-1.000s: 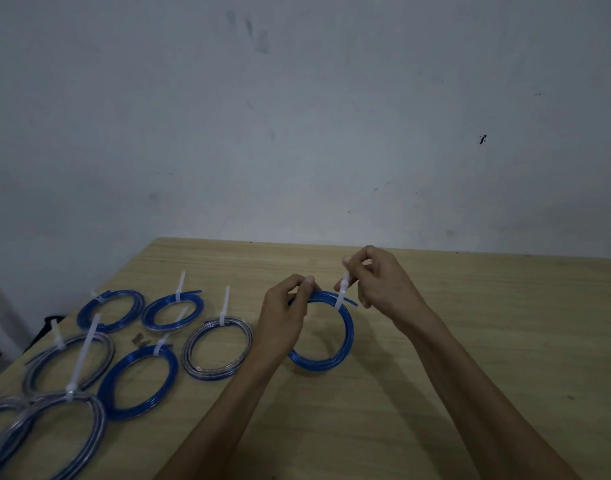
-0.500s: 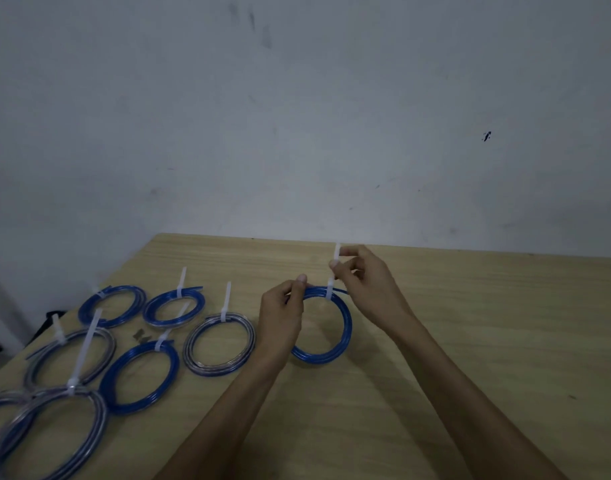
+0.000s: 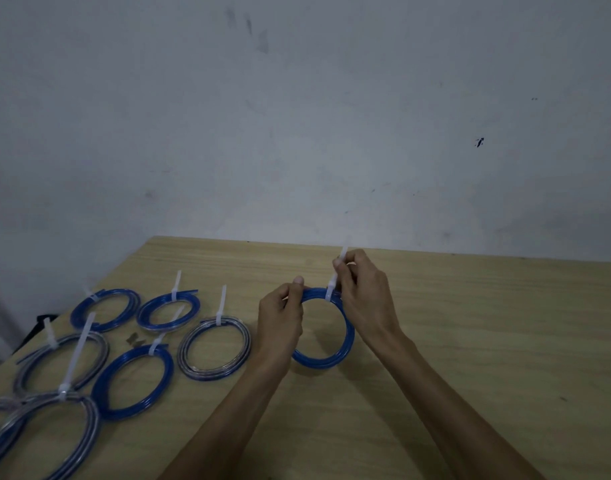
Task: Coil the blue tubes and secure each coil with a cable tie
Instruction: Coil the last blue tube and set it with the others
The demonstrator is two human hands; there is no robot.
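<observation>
A coil of blue tube (image 3: 335, 358) is held upright just above the wooden table (image 3: 470, 341), near its middle. My left hand (image 3: 280, 317) grips the coil's upper left arc with thumb on top. A white cable tie (image 3: 333, 284) wraps the coil's top, its tail pointing up. My right hand (image 3: 364, 292) pinches that tail between thumb and fingers, right above the coil.
Several tied coils lie at the left: blue ones (image 3: 132, 382) (image 3: 169, 311) (image 3: 105, 308) and greyish clear ones (image 3: 214, 348) (image 3: 59, 362) (image 3: 44, 441), each with a white tie tail sticking out. A small dark scrap (image 3: 135, 339) lies among them. A grey wall stands behind.
My right hand has drawn the tie's tail upward, so more white tail shows above its fingers and the loop sits tight on the coil. My left hand kept its grip.
</observation>
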